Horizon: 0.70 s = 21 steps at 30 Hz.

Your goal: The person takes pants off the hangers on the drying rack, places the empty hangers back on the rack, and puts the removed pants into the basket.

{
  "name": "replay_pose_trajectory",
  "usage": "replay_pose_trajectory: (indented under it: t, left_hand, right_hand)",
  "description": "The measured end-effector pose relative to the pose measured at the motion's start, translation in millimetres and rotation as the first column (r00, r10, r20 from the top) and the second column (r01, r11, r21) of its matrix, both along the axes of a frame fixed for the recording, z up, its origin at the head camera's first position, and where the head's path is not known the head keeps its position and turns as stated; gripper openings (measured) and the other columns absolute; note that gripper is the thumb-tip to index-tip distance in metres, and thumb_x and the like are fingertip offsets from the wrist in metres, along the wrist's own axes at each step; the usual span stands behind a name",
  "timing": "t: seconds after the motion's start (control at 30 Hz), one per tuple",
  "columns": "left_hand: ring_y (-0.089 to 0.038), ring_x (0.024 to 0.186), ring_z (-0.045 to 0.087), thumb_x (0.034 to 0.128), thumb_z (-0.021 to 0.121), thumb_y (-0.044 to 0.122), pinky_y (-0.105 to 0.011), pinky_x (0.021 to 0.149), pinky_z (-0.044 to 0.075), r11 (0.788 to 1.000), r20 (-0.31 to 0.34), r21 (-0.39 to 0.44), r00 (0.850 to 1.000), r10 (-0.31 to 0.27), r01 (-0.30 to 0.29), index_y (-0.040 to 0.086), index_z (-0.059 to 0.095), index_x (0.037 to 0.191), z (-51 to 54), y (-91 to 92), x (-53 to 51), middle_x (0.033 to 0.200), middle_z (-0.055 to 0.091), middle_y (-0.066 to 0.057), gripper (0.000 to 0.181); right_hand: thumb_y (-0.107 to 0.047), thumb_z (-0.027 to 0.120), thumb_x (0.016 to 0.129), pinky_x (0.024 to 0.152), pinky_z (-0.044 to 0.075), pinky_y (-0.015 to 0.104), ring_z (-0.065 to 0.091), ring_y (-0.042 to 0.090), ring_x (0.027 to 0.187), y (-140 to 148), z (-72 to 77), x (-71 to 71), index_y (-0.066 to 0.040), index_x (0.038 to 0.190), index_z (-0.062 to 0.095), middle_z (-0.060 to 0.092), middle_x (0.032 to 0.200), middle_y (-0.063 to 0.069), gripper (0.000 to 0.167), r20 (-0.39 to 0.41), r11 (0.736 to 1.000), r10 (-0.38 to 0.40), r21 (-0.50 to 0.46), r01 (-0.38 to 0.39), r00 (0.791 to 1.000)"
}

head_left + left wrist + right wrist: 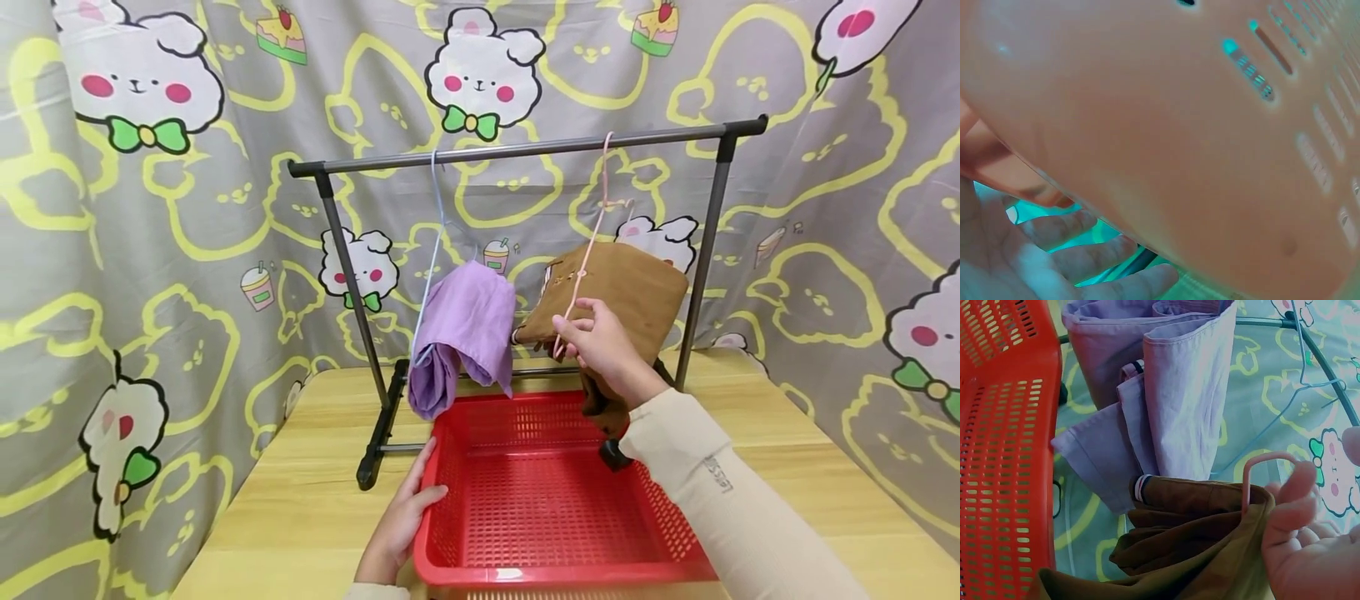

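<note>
Beige sleeve [720, 483] slanting over the red basket's [600, 573] right side, the right hand [603, 342] pinches the pink hanger [582, 273] between thumb and fingers. Left of the basket, the left hand [405, 512] touches its side, fingers extended. The brown garment [633, 287] hangs folded above the basket's back right.

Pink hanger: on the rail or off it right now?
On. In the head view, the pink hanger hooks over the garment-rack rail, above the right hand.

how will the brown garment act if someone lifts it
The brown garment will probably flop, since it sags in folds. It may swing too, as its pink hanger hooks over the rail.
</note>
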<state>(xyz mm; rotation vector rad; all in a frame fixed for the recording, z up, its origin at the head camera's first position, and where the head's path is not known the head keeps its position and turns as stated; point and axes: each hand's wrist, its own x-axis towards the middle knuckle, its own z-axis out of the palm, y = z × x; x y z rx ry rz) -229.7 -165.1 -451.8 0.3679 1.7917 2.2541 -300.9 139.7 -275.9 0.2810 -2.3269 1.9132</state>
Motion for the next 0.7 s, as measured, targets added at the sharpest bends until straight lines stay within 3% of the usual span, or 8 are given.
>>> replay_pose_trajectory:
  t: [0.13,0.27,0.37,0.57,0.7]
  left_hand:
    - [-0.037,0.127,0.042,0.0964,0.045,0.002,-0.050,0.096,0.045,1.000,0.002,0.004,1.000,-0.003,0.003,0.019,0.003,0.157,-0.8,0.6,-0.8,0.155,0.009,-0.029,0.076]
    - [-0.037,0.125,0.043,0.0965,0.045,0.002,-0.049,0.095,0.045,1.000,0.006,0.005,1.000,0.001,-0.001,0.019,0.002,0.157,-0.7,-0.1,-0.5,0.155,0.009,-0.029,0.075]
    - [-0.037,0.125,0.044,0.0963,0.045,0.002,-0.049,0.095,0.045,1.000,0.006,0.006,1.000,0.005,-0.005,0.019,0.003,0.157,-0.5,-0.1,-0.5,0.155,0.010,-0.029,0.075]
    - [-0.036,0.126,0.043,0.0959,0.045,0.002,-0.049,0.096,0.044,1.000,-0.004,-0.001,1.000,0.003,-0.003,0.019,0.003,0.157,-0.7,1.3,-0.7,0.155,0.010,-0.029,0.076]
    - [-0.035,0.125,0.044,0.0954,0.045,0.001,-0.049,0.096,0.045,1.000,-0.001,0.002,1.000,0.012,-0.012,0.018,0.004,0.157,-1.1,2.0,-0.1,0.155,0.011,-0.029,0.076]
  right_hand:
    - [-0.022,0.060,0.097,0.056,0.042,0.020,0.055,0.013,0.070,4,-2.5,0.6,0.006,0.143,0.024,0.060,0.115,0.028,0.065,-0.032,1.000,0.002,0.030,-0.001,0.999]
    - [-0.021,0.060,0.097,0.070,0.045,0.020,0.062,0.017,0.085,6,-2.4,2.6,0.009,0.142,0.027,0.063,0.111,0.029,0.063,-0.056,0.997,-0.018,0.074,0.022,0.998]
    - [-0.020,0.059,0.097,0.076,0.043,0.023,0.061,0.017,0.084,10,-1.3,4.9,0.012,0.140,0.029,0.065,0.102,0.027,0.061,-0.074,0.993,-0.028,0.114,0.036,0.997]
    - [-0.024,0.060,0.096,0.061,0.040,0.028,0.051,0.014,0.064,20,0.6,10.0,0.012,0.136,0.036,0.060,0.073,0.010,0.059,-0.119,0.959,-0.096,0.256,0.124,0.988]
    - [-0.027,0.057,0.098,0.056,0.039,0.030,0.048,0.016,0.060,28,-0.2,11.7,0.009,0.133,0.041,0.052,0.069,0.004,0.053,-0.132,0.931,-0.143,0.318,0.179,0.981]
